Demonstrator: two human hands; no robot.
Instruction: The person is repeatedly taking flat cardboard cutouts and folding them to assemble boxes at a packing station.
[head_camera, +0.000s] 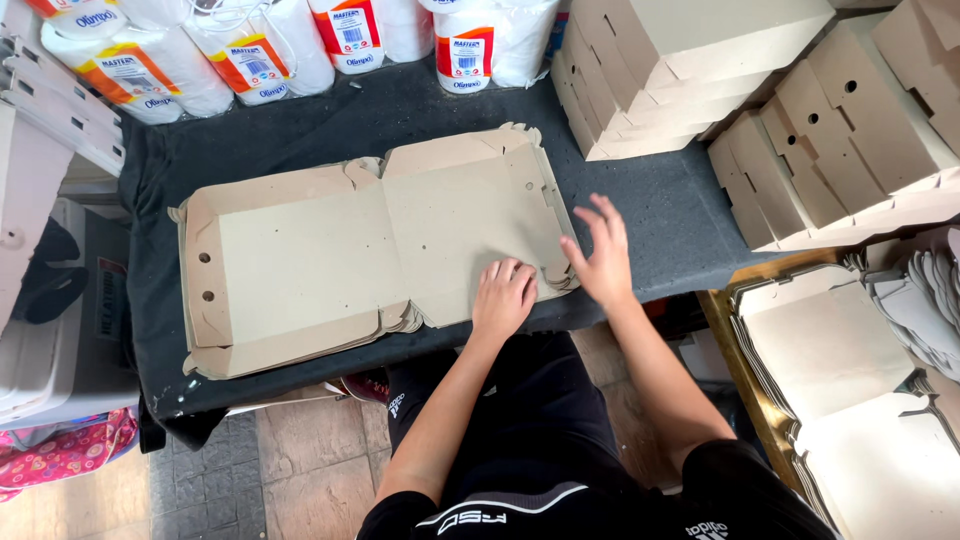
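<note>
Cardboard box blanks (370, 250) lie flat and unfolded in a stack on the dark table (660, 215), long axis running left to right, the punched end flap pointing left. The left hand (503, 297) presses down on the near right corner, fingers curled — whether it pinches an edge is hard to tell. The right hand (603, 255) hovers just beside it at the blank's right edge, fingers spread. Folded boxes (650, 70) sit stacked behind — their insides are hidden.

Two hands (503, 295) on one stack of flat cardboard box blanks (370, 250), five wrapped paper rolls (250, 50) behind
</note>
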